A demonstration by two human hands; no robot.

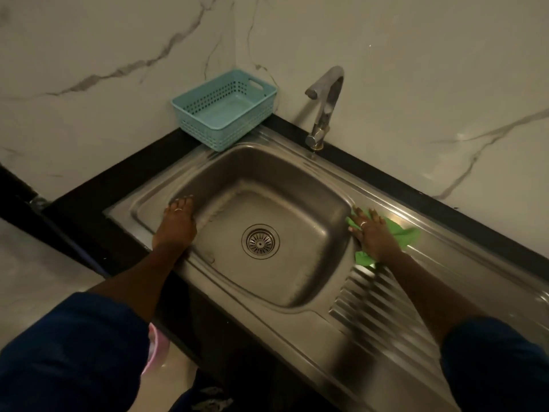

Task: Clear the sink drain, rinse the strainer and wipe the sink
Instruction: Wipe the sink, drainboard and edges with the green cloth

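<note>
A stainless steel sink (297, 281) fills the middle of the view, its round metal strainer (260, 241) seated in the drain at the bottom of the basin. My left hand (176, 223) rests flat on the sink's left rim with its fingers straight. My right hand (372, 233) presses a green cloth (405, 231) flat against the right rim, where the basin meets the ribbed drainboard (383, 304). The cloth spreads out from under the palm on both sides.
A metal tap (322, 105) stands behind the basin against the marble wall. A teal plastic basket (224, 108) sits at the back left corner on the black counter (98, 215). A pink object (154, 349) shows below the counter edge.
</note>
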